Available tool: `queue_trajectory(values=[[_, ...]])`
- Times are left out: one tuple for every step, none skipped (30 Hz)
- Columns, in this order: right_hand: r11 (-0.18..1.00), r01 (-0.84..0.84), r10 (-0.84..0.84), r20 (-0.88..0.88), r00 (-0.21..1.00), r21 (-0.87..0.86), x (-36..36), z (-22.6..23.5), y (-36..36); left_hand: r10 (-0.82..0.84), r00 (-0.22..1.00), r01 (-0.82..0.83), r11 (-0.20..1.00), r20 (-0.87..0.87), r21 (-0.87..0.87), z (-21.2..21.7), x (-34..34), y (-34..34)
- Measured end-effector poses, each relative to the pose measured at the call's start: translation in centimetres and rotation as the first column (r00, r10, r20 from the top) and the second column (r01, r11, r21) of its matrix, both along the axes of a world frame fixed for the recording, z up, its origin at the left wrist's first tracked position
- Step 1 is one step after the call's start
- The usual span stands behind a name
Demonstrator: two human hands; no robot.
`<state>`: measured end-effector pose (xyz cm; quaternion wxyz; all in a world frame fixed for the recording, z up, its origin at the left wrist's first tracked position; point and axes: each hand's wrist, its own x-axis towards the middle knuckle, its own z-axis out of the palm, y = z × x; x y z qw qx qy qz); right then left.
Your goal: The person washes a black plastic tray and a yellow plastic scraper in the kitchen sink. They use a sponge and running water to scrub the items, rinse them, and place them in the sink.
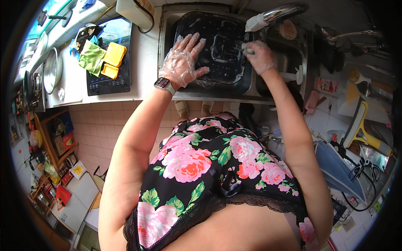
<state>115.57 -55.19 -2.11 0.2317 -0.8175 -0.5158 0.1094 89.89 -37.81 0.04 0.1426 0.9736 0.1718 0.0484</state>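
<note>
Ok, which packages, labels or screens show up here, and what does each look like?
Smartwatch: left wrist, dark rounded-square screen, pale strap.
Flat pink-and-red packet: counter right of the sink, rectangular.
Black glass induction cooktop: counter left of the sink, control panel along its near edge.

the left hand (183, 60) in its clear glove covers the near left corner of the dark tray (217, 46), so that corner is hidden. the small thing pinched in the right hand (260, 56) is too small to tell. the sink (289, 62) behind that hand lies in shadow. shelf items at far left blur into the rim.
</note>
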Motion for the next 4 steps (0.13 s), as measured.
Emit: queue_trajectory(values=[[1.0,-0.012,0.011,0.048,0.999,0.026,-1.0,0.1,-0.5,0.005,1.0,-0.005,1.0,-0.009,0.0,0.0,-0.1,0.0],[0.999,-0.006,0.006,-0.001,1.0,0.036,-2.1,0.8,-1.3,0.01,1.0,-0.01,1.0,-0.017,-0.001,0.0,-0.1,0.0],[1.0,0.02,-0.021,-0.039,0.999,-0.024,-2.6,0.6,-1.8,0.002,1.0,-0.002,1.0,-0.014,-0.003,0.0,0.0,0.1],[0.996,0.02,-0.019,0.014,1.0,-0.083,-2.8,0.3,-2.3,-0.007,1.0,0.007,1.0,-0.01,-0.006,0.1,0.0,0.1]])
